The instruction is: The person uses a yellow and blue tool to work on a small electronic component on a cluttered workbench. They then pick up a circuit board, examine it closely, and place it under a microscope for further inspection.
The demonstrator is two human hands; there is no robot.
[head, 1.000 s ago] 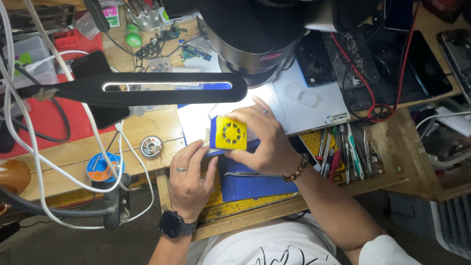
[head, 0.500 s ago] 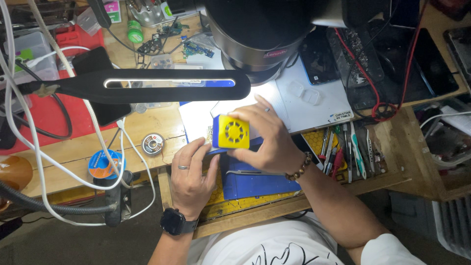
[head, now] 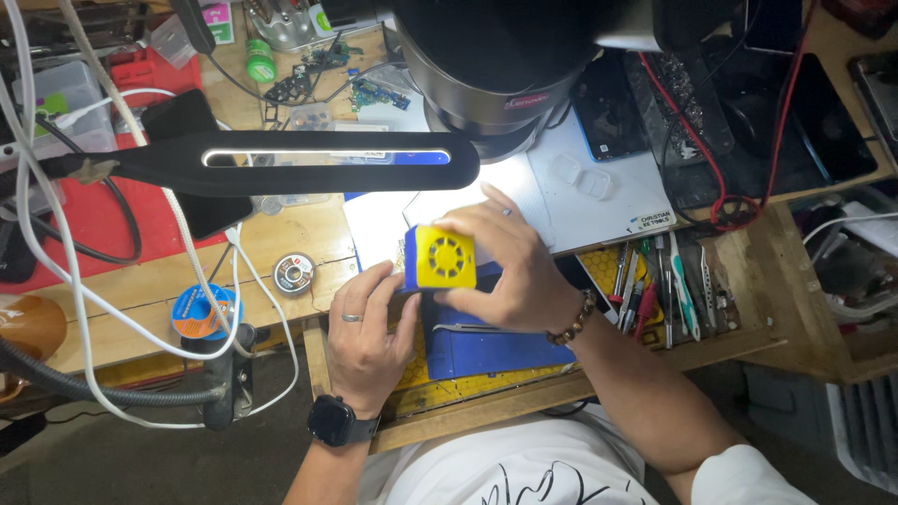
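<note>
A small yellow box (head: 443, 257) with a round grille on its top face and a blue side sits over a blue work mat (head: 486, 341). My right hand (head: 510, 271) wraps around the box from the right, fingers curled on its top and far edges. My left hand (head: 365, 332), with a ring and a dark wristwatch, rests palm down beside the box on the left, its fingertips touching the box's lower left corner.
A black bar lamp (head: 309, 161) reaches across above the hands and a large dark microscope head (head: 505, 56) hangs behind. Screwdrivers and tweezers (head: 655, 290) lie in a tray at the right. Solder reels (head: 201, 311), white cables, circuit boards and phones crowd the wooden bench.
The yellow box has stayed in my right hand with only slight shifts; my left hand remains by its left side. The view has drifted a little.
</note>
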